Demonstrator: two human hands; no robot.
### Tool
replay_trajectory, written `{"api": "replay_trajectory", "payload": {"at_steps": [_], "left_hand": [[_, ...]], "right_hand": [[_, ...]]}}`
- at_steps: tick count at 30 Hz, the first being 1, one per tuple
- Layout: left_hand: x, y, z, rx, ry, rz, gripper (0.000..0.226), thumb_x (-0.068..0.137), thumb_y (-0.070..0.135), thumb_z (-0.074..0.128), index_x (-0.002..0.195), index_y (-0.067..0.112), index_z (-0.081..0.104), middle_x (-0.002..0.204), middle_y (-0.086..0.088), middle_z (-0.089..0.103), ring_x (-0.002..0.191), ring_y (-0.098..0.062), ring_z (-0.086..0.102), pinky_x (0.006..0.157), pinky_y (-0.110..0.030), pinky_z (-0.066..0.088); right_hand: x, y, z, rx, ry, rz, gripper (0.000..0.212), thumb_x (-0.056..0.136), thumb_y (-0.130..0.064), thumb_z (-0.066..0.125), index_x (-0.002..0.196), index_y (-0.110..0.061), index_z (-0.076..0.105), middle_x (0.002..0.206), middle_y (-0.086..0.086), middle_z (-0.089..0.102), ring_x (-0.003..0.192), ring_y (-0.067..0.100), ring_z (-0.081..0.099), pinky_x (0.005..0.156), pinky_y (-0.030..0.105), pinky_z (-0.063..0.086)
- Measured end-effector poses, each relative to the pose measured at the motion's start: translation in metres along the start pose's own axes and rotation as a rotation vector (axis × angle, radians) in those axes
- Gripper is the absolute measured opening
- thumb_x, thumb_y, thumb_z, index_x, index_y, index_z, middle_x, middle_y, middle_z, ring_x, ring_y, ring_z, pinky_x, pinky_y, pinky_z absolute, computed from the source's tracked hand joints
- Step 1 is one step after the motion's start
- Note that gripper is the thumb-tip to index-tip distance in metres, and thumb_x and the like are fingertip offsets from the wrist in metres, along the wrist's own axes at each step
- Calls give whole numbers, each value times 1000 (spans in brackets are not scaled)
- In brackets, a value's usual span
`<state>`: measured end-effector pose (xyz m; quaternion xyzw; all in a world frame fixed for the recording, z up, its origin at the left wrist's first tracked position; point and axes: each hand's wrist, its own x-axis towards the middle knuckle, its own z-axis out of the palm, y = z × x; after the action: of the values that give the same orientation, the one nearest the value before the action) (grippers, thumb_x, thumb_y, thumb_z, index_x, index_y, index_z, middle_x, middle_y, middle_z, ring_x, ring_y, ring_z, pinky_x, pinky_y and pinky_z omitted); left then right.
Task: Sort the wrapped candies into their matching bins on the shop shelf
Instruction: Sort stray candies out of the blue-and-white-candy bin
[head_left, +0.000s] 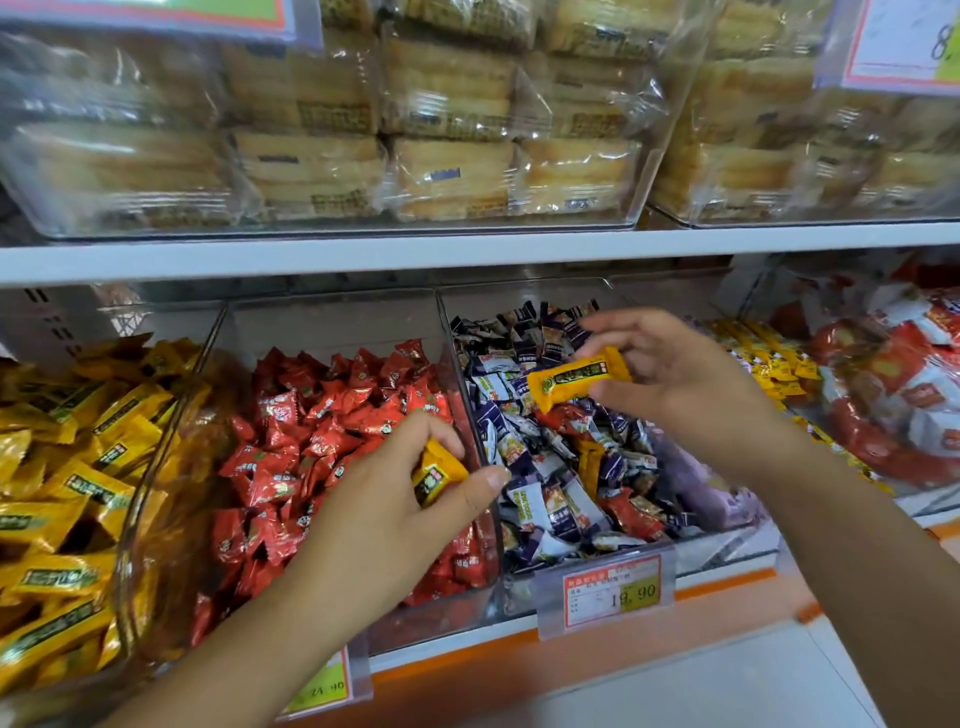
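My left hand (400, 499) grips a yellow wrapped candy (436, 475) above the front right of the red-candy bin (332, 415). My right hand (680, 374) pinches another yellow candy (576, 382) over the bin of purple-and-white candies (561, 457). In that purple bin lie a few stray red and yellow candies (589, 460). The bin of yellow candies (78, 467) stands at the far left.
A price tag (613, 590) clips to the purple bin's front. Further right are a bin of small yellow packets (769, 364) and red-and-white packets (893, 395). The white shelf (467, 252) above carries clear bins of wrapped cakes (363, 156).
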<state>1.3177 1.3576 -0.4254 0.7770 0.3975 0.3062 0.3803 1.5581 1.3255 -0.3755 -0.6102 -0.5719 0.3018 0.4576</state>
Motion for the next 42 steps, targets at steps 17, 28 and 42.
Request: {"api": "replay_trajectory", "payload": {"at_steps": [17, 28, 42], "left_hand": [[3, 13, -13, -129, 70, -58, 6, 92, 27, 58, 91, 23, 53, 82, 8, 73, 63, -16, 66, 48, -45, 49], [7, 7, -12, -163, 44, -25, 40, 92, 0, 49, 89, 40, 52, 92, 11, 66, 77, -11, 68, 67, -30, 57], [6, 33, -6, -31, 44, 25, 54, 61, 64, 67, 112, 57, 50, 92, 15, 62, 73, -8, 60, 60, -26, 47]], "right_hand": [[-4, 6, -4, -763, -159, 275, 21, 92, -44, 58, 90, -25, 67, 95, 1, 70, 80, 10, 65, 71, 27, 50], [-1, 16, 0, -520, -55, 419, 22, 81, -27, 76, 101, -25, 69, 93, -9, 66, 85, 7, 62, 64, 18, 44], [-19, -37, 32, 43, -183, 44, 15, 82, -18, 72, 96, -21, 73, 94, -4, 75, 87, 7, 70, 81, 21, 54]]}}
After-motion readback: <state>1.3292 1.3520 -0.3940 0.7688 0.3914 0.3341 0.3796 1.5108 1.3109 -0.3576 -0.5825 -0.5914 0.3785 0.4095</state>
